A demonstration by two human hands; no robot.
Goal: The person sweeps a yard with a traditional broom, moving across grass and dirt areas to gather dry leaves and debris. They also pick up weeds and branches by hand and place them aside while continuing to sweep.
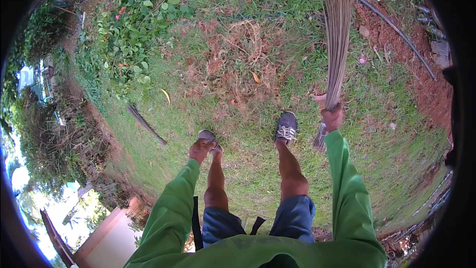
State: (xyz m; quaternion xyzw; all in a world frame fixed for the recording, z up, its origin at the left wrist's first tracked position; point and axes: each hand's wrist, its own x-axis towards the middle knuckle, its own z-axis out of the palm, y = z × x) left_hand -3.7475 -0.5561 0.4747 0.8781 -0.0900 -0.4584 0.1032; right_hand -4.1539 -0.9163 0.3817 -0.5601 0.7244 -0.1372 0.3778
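My right hand (pixel 333 117) is wrapped round the bound handle end of a stick broom (pixel 338 44). The broom's long thin bristles fan out ahead over the grass. My left hand (pixel 200 150) hangs in front of my left shoe (pixel 207 135), covering part of it. Its fingers are curled in, and nothing shows in them. Between and beyond my feet spreads a heap of dry grass and brown leaves (pixel 238 62). My right shoe (pixel 286 126), dark with pale laces, stands near the heap's close edge.
A dark bundle of sticks (pixel 147 125) lies on the grass at left. Leafy plants with pink flowers (pixel 144 25) grow at the far left. A black hose (pixel 396 31) crosses bare red soil (pixel 377 25) at the far right. A pale wall (pixel 111 240) stands at lower left.
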